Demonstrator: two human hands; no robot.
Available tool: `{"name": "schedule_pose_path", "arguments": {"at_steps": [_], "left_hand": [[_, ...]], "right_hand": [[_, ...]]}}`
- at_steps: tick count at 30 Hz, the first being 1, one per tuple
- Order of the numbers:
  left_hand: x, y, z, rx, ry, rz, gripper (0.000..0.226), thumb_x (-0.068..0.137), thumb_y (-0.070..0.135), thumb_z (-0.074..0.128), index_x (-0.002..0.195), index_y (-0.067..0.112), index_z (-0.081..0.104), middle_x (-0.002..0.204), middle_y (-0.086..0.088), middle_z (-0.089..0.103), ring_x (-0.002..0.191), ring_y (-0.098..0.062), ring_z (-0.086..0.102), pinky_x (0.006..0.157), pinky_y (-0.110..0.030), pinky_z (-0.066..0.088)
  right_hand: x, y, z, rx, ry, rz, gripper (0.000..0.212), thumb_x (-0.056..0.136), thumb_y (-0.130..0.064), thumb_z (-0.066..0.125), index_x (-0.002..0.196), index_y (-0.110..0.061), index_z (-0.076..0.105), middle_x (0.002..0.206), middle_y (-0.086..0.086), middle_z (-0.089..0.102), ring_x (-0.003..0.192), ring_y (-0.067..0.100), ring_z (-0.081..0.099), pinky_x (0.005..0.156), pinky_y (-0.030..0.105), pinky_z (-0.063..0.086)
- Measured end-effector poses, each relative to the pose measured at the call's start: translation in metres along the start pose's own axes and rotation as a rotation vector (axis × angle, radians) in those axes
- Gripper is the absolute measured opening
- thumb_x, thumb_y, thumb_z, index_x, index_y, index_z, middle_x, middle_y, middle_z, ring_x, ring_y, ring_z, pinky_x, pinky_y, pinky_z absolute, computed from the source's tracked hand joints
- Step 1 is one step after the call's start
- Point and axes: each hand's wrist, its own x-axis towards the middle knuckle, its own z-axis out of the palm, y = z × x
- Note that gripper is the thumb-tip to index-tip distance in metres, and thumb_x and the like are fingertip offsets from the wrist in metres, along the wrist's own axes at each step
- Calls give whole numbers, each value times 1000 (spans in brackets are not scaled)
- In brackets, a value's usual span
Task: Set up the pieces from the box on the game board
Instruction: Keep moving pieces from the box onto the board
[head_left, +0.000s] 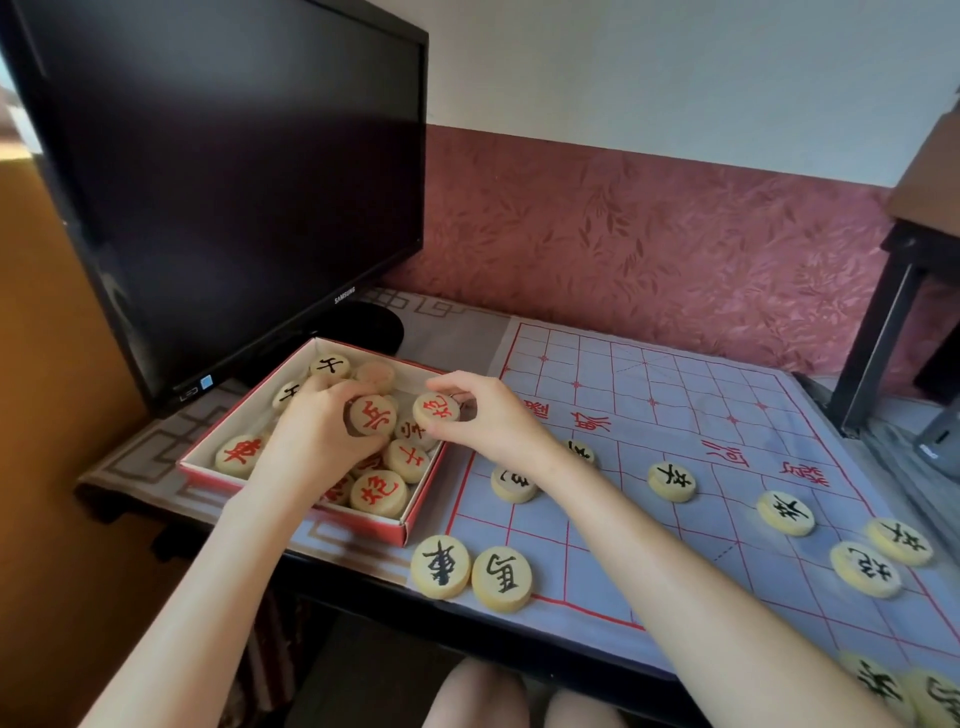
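Your left hand (317, 431) curls its fingers round a red-marked piece (372, 414) above the open box (363, 526), which sits at the left end of the table (140, 467), just beside the game board's (675, 400) left edge. Your right hand (488, 418) pinches a second red-marked piece (437, 408) between thumb and fingertips over the box's right wall. More loose pieces (378, 492) fill the box. A pair of black-marked pieces (440, 566) sits at the board's near left corner, and a row of black-marked pieces (671, 481) runs toward its right edge. A dark monitor (223, 171) stands behind the box.
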Motion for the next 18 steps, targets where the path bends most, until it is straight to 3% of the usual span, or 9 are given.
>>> {"name": "schedule_pose_path", "arguments": {"at_steps": [3, 7, 11, 16, 18], "left_hand": [[-2, 9, 0, -56, 51, 20, 55, 71, 33, 75, 122, 23, 57, 120, -2, 51, 98, -15, 51, 78, -27, 45], [-9, 28, 1, -143, 62, 94, 51, 73, 32, 74, 120, 20, 58, 109, 5, 53, 93, -11, 53, 70, -12, 36], [-15, 52, 12, -179, 2, 163, 47, 73, 34, 74, 115, 21, 61, 102, 7, 55, 91, -7, 51, 69, -9, 33], [-14, 82, 40, -215, -94, 234, 48, 70, 32, 76, 114, 20, 62, 105, 3, 58, 91, -13, 57, 77, -18, 44], [-11, 94, 48, -213, -121, 263, 48, 70, 31, 76, 114, 20, 62, 99, 4, 56, 81, -3, 53, 71, -4, 39]], "right_hand": [[-10, -1, -12, 6, 3, -11, 49, 81, -23, 71, 127, -20, 56, 124, -6, 60, 108, 5, 54, 84, 12, 40], [-27, 5, -30, 0, 6, -4, 48, 80, -21, 71, 126, -21, 56, 123, -6, 60, 110, 3, 53, 90, 11, 37], [-44, 20, -49, -30, 33, 28, 48, 79, -19, 72, 125, -22, 57, 121, -6, 62, 112, 4, 53, 95, 15, 37], [-64, 35, -81, -59, 93, 80, 50, 79, -20, 73, 126, -20, 56, 119, -7, 61, 105, 1, 52, 83, 0, 35], [-71, 42, -92, -55, 114, 100, 49, 79, -20, 73, 126, -20, 56, 116, -9, 60, 103, -1, 52, 79, -5, 34]]}}
